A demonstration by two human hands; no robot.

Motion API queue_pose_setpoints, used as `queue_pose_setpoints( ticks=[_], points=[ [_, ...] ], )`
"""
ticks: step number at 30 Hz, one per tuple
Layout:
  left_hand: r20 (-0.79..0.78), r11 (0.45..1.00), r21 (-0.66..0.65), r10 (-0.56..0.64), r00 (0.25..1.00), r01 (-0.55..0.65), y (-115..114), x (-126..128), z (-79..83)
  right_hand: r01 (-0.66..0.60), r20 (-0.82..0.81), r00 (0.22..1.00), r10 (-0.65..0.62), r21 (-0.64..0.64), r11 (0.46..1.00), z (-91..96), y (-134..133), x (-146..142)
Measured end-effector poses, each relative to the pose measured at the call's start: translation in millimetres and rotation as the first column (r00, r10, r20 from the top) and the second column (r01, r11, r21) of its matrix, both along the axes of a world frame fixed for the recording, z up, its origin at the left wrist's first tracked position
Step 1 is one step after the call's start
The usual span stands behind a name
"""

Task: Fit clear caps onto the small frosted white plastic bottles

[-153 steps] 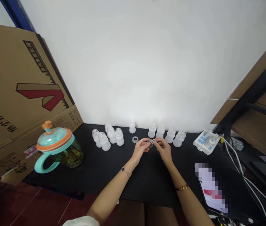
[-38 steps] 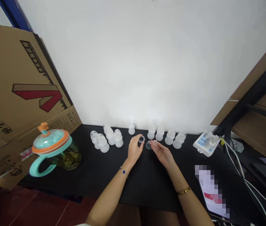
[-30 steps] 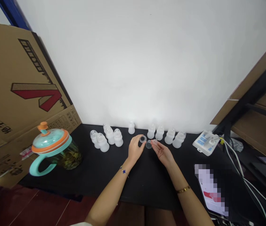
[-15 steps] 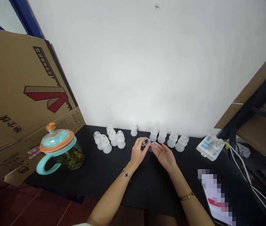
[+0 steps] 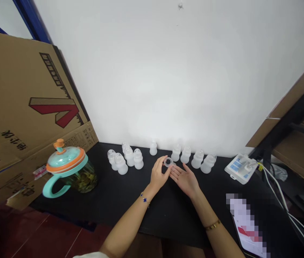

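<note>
My left hand (image 5: 158,174) pinches a clear plastic ring (image 5: 168,162) upright between thumb and fingertips. My right hand (image 5: 185,181) lies palm up and open, its fingertips just beside the ring, with nothing visible in it. Frosted white bottle bodies stand in two groups on either side of my hands: one group (image 5: 125,161) to the left and one (image 5: 192,158) to the right. A single bottle body (image 5: 153,148) stands between them at the back. The clear disc seen earlier does not show separately.
A glass jar (image 5: 83,181) of leaves with a teal and orange lid stands left on the black tabletop (image 5: 168,211), against a cardboard sheet (image 5: 25,107). A white device (image 5: 241,168) with cables sits right, and a pixelated paper (image 5: 246,224) lies near the front right.
My hands have come closer together around the ring. The clear disc by my right fingers no longer shows apart from the ring. The view has shifted slightly.
</note>
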State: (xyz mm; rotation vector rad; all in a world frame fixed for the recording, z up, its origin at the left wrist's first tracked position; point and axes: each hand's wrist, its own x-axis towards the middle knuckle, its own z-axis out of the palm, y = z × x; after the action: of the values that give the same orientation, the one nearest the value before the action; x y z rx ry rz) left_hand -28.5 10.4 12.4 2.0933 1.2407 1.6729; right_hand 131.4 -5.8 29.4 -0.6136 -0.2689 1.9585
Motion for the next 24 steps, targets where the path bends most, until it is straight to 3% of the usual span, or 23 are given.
queue_pose_setpoints(
  ticks=[9, 24],
  points=[
    [-0.083, 0.999, -0.023, 0.033, 0.996, -0.035, -3.5, 2.9, 1.2, -0.022, 0.014, 1.000, 0.021, 0.037, 0.999, 5.7, -2.8, -1.1],
    [-0.163, 0.997, -0.072, -0.014, 0.986, 0.003, -5.2, 4.7, 2.0, -0.023, -0.002, 1.000, 0.023, 0.058, 0.998, 5.1, -2.9, 0.9]
  ],
)
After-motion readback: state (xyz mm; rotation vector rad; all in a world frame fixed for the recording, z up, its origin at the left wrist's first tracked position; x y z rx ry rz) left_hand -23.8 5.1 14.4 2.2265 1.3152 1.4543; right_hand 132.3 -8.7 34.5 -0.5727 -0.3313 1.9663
